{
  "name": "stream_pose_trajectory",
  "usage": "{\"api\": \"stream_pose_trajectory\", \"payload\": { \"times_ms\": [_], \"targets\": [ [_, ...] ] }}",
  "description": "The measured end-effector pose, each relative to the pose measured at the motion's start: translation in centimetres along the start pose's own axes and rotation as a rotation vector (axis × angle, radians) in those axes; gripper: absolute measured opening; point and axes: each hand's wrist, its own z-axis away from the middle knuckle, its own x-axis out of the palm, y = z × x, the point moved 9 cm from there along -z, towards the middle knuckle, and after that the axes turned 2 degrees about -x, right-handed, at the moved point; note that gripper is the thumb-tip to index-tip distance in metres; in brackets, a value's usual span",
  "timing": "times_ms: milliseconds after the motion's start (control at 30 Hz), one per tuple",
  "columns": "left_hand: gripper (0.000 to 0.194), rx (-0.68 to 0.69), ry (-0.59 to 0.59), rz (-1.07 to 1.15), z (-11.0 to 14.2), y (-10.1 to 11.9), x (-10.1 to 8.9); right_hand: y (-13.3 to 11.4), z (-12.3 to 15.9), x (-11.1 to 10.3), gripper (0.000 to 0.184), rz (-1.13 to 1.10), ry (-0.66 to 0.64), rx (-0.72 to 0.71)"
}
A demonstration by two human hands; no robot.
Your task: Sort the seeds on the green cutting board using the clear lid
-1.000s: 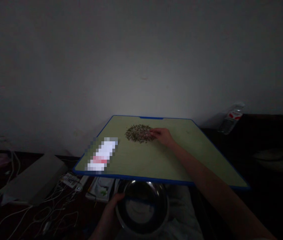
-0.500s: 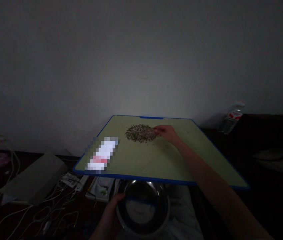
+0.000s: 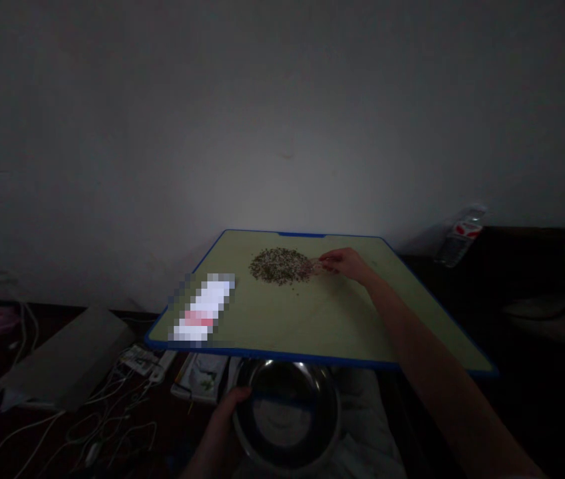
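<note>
A pile of small mixed dark and pale grains lies spread on the pale yellow-green tabletop with a blue edge. At the pile's right side my right hand is closed, its fingers pinching a small, see-through, pinkish thing whose kind is too dim to make out. Below the near edge of the table, my left hand grips the left rim of a shiny metal bowl. The thumb lies over the rim; the other fingers are hidden.
A bright, blurred-out phone-like slab rests on the table's left part. Against the wall at right leans a clear plastic bottle. White cables, a grey box-like panel and a white tray are low at left.
My right hand has moved a little to the right, drawing the pinkish thing toward the pile's right edge. The left hand and bowl have barely shifted.
</note>
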Motion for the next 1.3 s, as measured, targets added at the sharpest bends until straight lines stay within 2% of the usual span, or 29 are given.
{"api": "stream_pose_trajectory", "payload": {
  "times_ms": [133,400,700,933,1300],
  "targets": [
    [0.013,-0.022,-0.009,0.015,0.3,0.0,0.5,-0.3,0.2,0.1,0.021,-0.061,-0.008,0.014],
    [0.007,-0.011,-0.035,0.067,1.3,0.9,1.7,-0.6,0.3,0.5,0.021,-0.079,-0.043,0.028],
    [0.019,-0.016,-0.033,0.028,1.6,1.2,2.2,-0.6,0.6,1.1,0.021,-0.139,-0.089,0.049],
    [0.018,-0.018,-0.030,0.016,1.5,1.0,2.0,-1.3,0.7,1.2,0.022,-0.087,-0.113,0.038],
    [0.021,-0.018,-0.029,0.043,1.9,1.3,2.6,-1.6,0.8,1.7,0.027,-0.046,-0.164,0.047]
  ]
}}
